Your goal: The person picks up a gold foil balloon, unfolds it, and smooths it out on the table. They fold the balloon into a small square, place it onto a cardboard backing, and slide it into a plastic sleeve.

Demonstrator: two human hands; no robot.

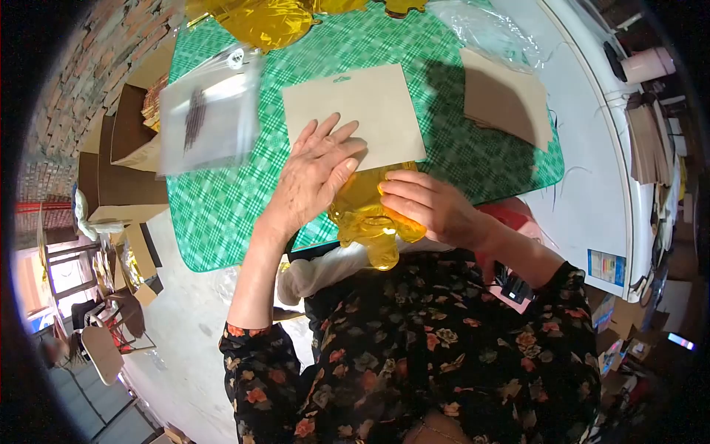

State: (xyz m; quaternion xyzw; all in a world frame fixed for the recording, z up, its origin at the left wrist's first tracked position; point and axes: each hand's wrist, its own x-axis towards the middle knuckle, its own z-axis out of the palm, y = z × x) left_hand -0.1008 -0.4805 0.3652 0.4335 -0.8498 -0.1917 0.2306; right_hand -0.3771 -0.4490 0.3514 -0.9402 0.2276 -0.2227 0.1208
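Observation:
A beige cardboard sheet [362,103] with a small hanger slot lies on the green checked table. My left hand [314,174] rests flat on its lower left corner, fingers spread. From under the sheet's near edge a flat gold foil balloon [362,211] sticks out and droops over the table's edge towards my body. The fingers of my right hand [433,207] are curled round the right side of this foil, close below the cardboard.
More gold foil [270,22] lies at the far edge. Clear plastic bags [211,111] are at the left, and a clear plastic wrapper [488,29] at the back right. Stacked cardboard sheets [506,100] sit on the right. An open carton [129,174] stands beyond the table's left side.

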